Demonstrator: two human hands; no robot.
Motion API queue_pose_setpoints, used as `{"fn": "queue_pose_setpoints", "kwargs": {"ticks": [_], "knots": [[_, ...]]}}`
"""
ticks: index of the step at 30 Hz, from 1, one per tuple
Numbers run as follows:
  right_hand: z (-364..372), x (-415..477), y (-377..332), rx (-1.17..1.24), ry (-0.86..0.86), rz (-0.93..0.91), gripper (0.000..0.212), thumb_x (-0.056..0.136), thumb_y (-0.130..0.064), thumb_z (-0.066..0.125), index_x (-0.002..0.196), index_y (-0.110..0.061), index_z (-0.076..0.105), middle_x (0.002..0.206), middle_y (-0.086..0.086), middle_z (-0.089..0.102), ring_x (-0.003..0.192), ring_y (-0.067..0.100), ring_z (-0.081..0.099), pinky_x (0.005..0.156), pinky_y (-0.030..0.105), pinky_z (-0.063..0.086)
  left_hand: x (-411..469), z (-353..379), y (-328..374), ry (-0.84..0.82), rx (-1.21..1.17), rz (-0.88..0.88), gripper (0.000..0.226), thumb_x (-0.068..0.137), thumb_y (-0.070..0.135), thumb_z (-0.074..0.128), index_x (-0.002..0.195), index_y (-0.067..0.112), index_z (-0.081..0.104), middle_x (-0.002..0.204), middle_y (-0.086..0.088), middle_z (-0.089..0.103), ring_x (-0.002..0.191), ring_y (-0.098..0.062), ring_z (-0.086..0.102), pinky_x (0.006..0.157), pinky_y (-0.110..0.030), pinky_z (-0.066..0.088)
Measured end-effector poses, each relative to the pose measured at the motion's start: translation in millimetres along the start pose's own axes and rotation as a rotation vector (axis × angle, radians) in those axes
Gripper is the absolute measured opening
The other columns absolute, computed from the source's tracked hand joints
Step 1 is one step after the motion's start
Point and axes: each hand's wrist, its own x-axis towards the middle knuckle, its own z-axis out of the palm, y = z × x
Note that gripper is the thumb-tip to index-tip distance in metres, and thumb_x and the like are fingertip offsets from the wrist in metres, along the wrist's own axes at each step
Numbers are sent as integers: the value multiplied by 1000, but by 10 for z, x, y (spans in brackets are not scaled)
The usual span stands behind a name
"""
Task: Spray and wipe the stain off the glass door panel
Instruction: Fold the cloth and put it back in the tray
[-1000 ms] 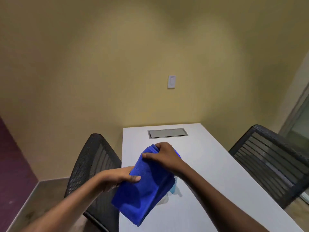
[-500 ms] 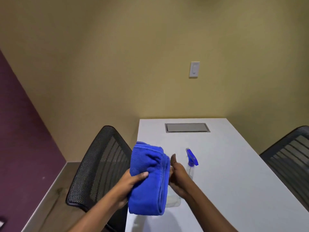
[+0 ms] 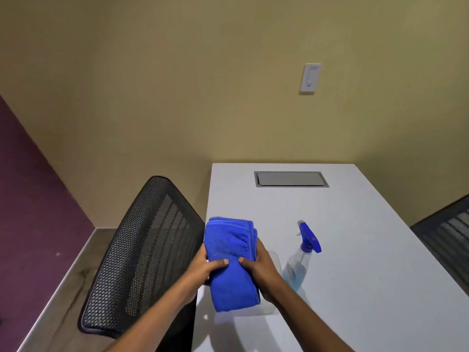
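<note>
A folded blue microfibre cloth (image 3: 229, 252) is held above the left edge of the white table (image 3: 355, 250). My left hand (image 3: 205, 269) grips its left side and my right hand (image 3: 262, 268) grips its right side, thumbs on top. A clear spray bottle (image 3: 299, 265) with a blue trigger head and some blue liquid stands on the table just right of my right hand, untouched. No glass door panel is in view.
A black mesh chair (image 3: 144, 255) stands left of the table, close to my left arm. Another mesh chair (image 3: 451, 235) shows at the right edge. A grey cable hatch (image 3: 290, 179) sits at the table's far end. A wall switch (image 3: 311, 77) is on the yellow wall.
The cloth went from hanging loose to a neat fold. My right hand has come back onto it, so both hands hold it. The view has swung left, revealing the spray bottle.
</note>
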Motion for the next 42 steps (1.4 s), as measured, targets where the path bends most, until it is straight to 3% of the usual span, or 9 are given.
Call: {"fn": "queue_pose_setpoints", "kwargs": {"ticks": [9, 12, 16, 21, 24, 29, 34, 38, 42], "knots": [[-189, 292, 370, 145, 93, 74, 50, 71, -8, 66, 118, -25, 63, 117, 9, 70, 103, 29, 70, 85, 45, 59, 537, 35, -257, -73, -16, 11, 60, 66, 16, 64, 119, 42, 55, 108, 13, 72, 97, -11, 69, 64, -22, 52], [-223, 353, 400, 263, 25, 155, 40, 81, -19, 67, 118, -4, 64, 118, 26, 67, 106, 42, 66, 89, 51, 56, 645, 36, -314, -183, -29, -109, 55, 64, 29, 67, 117, 39, 60, 104, 9, 74, 94, -14, 68, 73, -31, 51], [-211, 441, 451, 286, -48, 259, 46, 87, -31, 69, 121, -2, 62, 118, 25, 68, 108, 41, 66, 87, 46, 57, 765, 25, -441, -225, -88, -172, 56, 62, 50, 75, 115, 32, 67, 112, -1, 74, 104, -22, 69, 86, -38, 53], [-199, 543, 567, 250, 23, 267, 29, 93, -29, 65, 111, -8, 70, 109, 17, 74, 99, 34, 72, 76, 37, 59, 809, 35, -503, -80, -65, -121, 42, 69, 34, 75, 108, 23, 70, 103, -3, 76, 93, -20, 73, 67, -29, 55], [-161, 608, 621, 130, 52, 237, 19, 97, -19, 58, 111, -12, 68, 106, 11, 75, 94, 27, 74, 72, 32, 59, 836, 86, -577, 68, -44, -81, 32, 77, 24, 73, 106, 11, 69, 102, -11, 75, 94, -26, 72, 72, -35, 58], [-164, 678, 677, 32, 85, 172, 39, 79, -14, 64, 117, -20, 59, 111, 6, 71, 98, 25, 70, 85, 43, 60, 870, 129, -640, 195, 130, -43, 42, 85, 17, 74, 122, 19, 54, 103, -6, 68, 97, -22, 67, 88, -48, 56], [-249, 689, 877, -144, 24, 192, 60, 67, -18, 60, 126, -26, 51, 118, -1, 65, 105, 18, 65, 88, 36, 56, 870, 138, -703, 257, 540, -36, 53, 84, 34, 71, 131, 24, 47, 86, 11, 63, 80, -13, 64, 64, -32, 48], [-273, 687, 1077, -200, 37, 289, 26, 74, -1, 51, 95, -16, 55, 93, 5, 65, 80, 19, 63, 69, 31, 53, 819, 162, -819, 313, 952, -2, 57, 80, 50, 67, 129, 27, 49, 84, 16, 61, 84, -13, 63, 68, -28, 38], [-244, 707, 1094, -175, -2, 287, 8, 74, -8, 51, 81, -10, 56, 77, 10, 56, 73, 23, 52, 65, 35, 43, 821, 182, -922, 318, 1132, 176, 34, 87, 47, 58, 110, 23, 58, 94, 6, 67, 89, -18, 64, 72, -30, 47]]}}
